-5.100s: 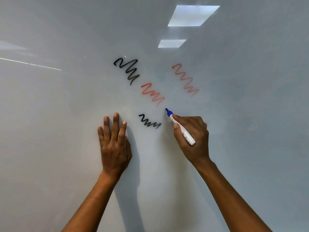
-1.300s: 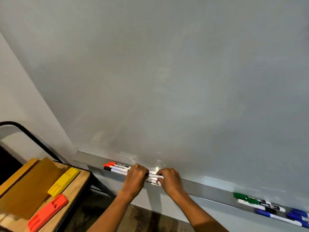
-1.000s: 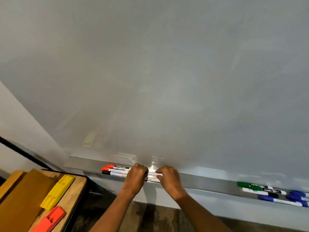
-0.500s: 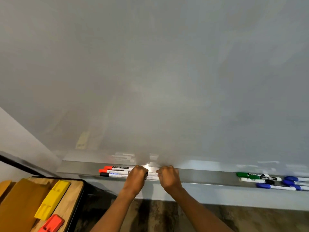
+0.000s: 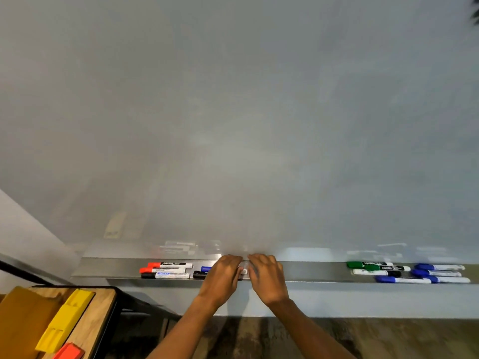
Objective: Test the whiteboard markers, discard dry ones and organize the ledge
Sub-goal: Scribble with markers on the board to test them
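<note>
Down at the far left, a yellow eraser (image 5: 66,320) and an orange one (image 5: 68,352) lie on a wooden table (image 5: 99,309). On the metal ledge (image 5: 311,272), two red-capped markers (image 5: 166,267) lie just behind a black-capped one (image 5: 165,275). Next, the left hand (image 5: 223,277) and right hand (image 5: 267,277) curl over two more markers (image 5: 202,271), blue-capped and black-capped; the exact hold is hidden. Further right lie green markers (image 5: 375,266), then blue markers (image 5: 438,273).

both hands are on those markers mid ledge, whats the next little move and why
Probably nudge the two markers under the left hand and right hand leftward along the ledge, flush with the red and black markers: their blue cap and black cap stop just short of that group.
</note>
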Tool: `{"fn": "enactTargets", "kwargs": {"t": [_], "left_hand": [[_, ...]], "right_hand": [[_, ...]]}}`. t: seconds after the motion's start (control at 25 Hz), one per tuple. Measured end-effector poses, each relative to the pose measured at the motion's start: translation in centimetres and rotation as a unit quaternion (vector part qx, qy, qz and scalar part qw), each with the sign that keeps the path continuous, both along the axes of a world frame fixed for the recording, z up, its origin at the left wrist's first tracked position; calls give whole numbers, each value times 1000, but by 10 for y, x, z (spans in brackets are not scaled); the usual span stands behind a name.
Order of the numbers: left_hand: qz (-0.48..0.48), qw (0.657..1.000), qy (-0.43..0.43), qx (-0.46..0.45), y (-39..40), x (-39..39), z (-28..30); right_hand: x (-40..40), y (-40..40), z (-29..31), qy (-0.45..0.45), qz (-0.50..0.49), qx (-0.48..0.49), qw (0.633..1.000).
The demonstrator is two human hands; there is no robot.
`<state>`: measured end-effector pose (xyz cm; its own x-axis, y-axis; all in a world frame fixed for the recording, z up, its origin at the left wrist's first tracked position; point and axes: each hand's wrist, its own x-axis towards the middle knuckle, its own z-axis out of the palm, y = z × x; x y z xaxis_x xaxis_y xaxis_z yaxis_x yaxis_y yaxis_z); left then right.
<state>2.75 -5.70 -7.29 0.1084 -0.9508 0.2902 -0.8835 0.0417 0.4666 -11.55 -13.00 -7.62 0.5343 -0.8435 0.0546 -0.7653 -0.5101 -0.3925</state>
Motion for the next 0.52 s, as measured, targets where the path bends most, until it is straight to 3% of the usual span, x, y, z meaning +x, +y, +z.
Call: {"fn": "enactTargets", "kwargs": {"t": [0.52], "left_hand": [[-110,991,-31,-66,-67,-149,22]], "right_hand": [[-206,-58,27,35,-155,-42,986]]}}
